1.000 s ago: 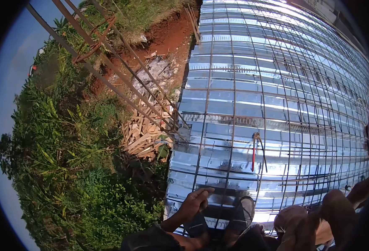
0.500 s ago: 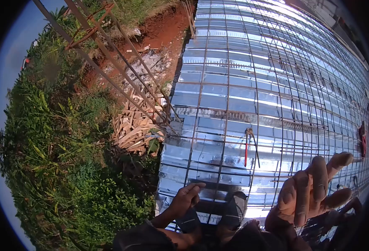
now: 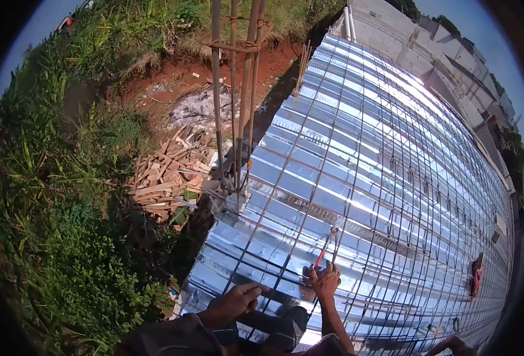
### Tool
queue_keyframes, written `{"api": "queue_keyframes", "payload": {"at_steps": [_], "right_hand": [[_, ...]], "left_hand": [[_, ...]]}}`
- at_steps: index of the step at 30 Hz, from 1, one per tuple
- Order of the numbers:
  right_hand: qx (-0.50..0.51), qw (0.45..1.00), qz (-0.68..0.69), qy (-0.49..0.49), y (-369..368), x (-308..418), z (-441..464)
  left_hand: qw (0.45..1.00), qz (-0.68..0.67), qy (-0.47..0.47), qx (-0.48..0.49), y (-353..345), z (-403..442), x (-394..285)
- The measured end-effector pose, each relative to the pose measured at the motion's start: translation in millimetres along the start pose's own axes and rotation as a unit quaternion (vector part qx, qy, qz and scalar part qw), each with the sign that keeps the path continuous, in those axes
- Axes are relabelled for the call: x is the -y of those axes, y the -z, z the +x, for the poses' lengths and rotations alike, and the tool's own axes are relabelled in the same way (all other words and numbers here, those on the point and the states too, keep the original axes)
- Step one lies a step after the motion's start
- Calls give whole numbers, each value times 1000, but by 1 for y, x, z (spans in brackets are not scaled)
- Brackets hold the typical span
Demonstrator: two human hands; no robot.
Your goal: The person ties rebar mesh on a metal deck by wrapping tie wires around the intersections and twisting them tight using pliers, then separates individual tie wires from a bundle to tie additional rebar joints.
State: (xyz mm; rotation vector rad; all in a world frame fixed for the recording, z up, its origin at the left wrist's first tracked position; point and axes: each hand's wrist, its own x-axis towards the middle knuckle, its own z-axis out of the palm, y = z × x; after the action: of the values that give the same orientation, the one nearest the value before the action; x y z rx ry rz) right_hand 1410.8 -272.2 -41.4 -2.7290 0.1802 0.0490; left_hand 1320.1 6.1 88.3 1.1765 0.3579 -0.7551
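Note:
A pair of pincers (image 3: 320, 257) with one red handle and one dark handle lies on the rebar mesh (image 3: 314, 194). My right hand (image 3: 326, 283) is at the lower ends of the handles, fingers bent around them and covering the tips. To its left, my left hand (image 3: 238, 301) hovers low over the mesh with thumb and forefinger pinched together. Whatever is between those fingertips, if anything, is too small to make out. Under the bars runs shiny corrugated metal decking (image 3: 272, 155). My shoes stand on it at the bottom, partly hidden.
Upright rebar column bars (image 3: 217, 101) with rusty ties rise at the deck's left edge. Beyond that edge are a drop, a wood scrap pile (image 3: 170, 178) and bushes (image 3: 95, 255). A red item (image 3: 476, 277) lies on the mesh at right. A block wall (image 3: 386, 29) stands behind.
My right hand has come down from the right foreground to the pincers' handles. My left hand stays pinched low over the mesh. The view has turned, showing more wall at upper right.

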Motion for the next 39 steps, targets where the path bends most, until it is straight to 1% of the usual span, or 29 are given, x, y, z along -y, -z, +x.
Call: {"api": "queue_keyframes", "payload": {"at_steps": [2, 4, 6, 7, 8, 10, 12, 13, 14, 15, 16, 18, 20, 21, 22, 24, 25, 26, 27, 28, 29, 30, 32, 33, 34, 36, 37, 38, 39], "right_hand": [[20, 998, -45, -26, -3, 0, 3], [13, 998, -22, -48, -1, -1, 4], [26, 997, 57, -51, -2, -5, 13], [-3, 997, 62, -37, -14, -17, 16], [-23, 993, 109, -43, -10, -17, 18], [-50, 987, 152, -14, 0, -12, 15], [-91, 983, 156, 26, -8, -18, 14], [-160, 969, 167, 88, -9, -18, 14], [-157, 971, 167, 76, 1, -12, 14], [-124, 955, 269, -6, 10, -4, 14], [-89, 922, 366, -87, 14, 0, 15], [-87, 923, 368, -70, 11, -7, 20], [-74, 900, 415, -111, 23, -2, 23], [-59, 920, 375, -98, 20, -9, 25], [-60, 907, 409, -77, 12, -17, 24], [-38, 928, 360, -89, 33, -17, 10], [-60, 957, 260, -113, 39, -18, 5], [-3, 940, 287, -183, 80, -3, 3], [16, 944, 279, -177, 102, -9, -8], [35, 947, 271, -170, 123, -18, -24], [10, 934, 320, -161, 146, -23, -38], [35, 932, 312, -181, 184, -20, -51], [163, 882, 283, -340, 264, -9, -68], [172, 877, 248, -374, 273, -23, -95], [182, 871, 209, -406, 286, -31, -123], [215, 824, 195, -486, 327, -42, -171], [224, 811, 185, -507, 356, -42, -181], [231, 804, 180, -517, 382, -42, -189], [235, 801, 171, -523, 404, -44, -187]], "left_hand": [[1000, -1, 6, 0, 1, 1, 0], [1000, 4, 12, -2, 1, -1, -2], [1000, -5, 12, -26, -1, -1, -9], [999, -1, 15, -32, 1, 0, -7], [999, 4, 24, -31, 4, 2, -7], [999, 23, 32, -38, 13, 7, -1], [995, 74, 50, -52, 17, 6, -7], [992, 87, 57, -67, 15, 6, -8], [992, 91, 69, -62, 18, 8, -11], [991, 100, 80, -45, 23, 10, -14], [990, 106, 92, -30, 28, 12, -18], [988, 97, 123, -19, 36, 21, -21], [984, 85, 156, -9, 43, 29, -28], [978, 116, 175, -4, 42, 32, -31], [971, 146, 188, 1, 39, 35, -37], [966, 138, 219, -26, 49, 23, -32], [956, 192, 211, -75, 55, 12, -28], [940, 247, 201, -121, 58, -1, -26], [938, 247, 212, -119, 58, -21, -30], [915, 316, 203, -151, 57, -43, -37], [886, 382, 190, -182, 50, -66, -44], [884, 383, 198, -183, 41, -89, -50], [872, 360, 232, -237, 17, -129, -72], [811, 393, 349, -257, -15, -136, -110], [813, 400, 335, -257, -8, -154, -92], [817, 414, 308, -258, 4, -191, -60], [811, 328, 420, -242, -68, -184, -164], [813, 323, 421, -241, -86, -194, -171], [816, 375, 386, -210, -95, -193, -176]]}}
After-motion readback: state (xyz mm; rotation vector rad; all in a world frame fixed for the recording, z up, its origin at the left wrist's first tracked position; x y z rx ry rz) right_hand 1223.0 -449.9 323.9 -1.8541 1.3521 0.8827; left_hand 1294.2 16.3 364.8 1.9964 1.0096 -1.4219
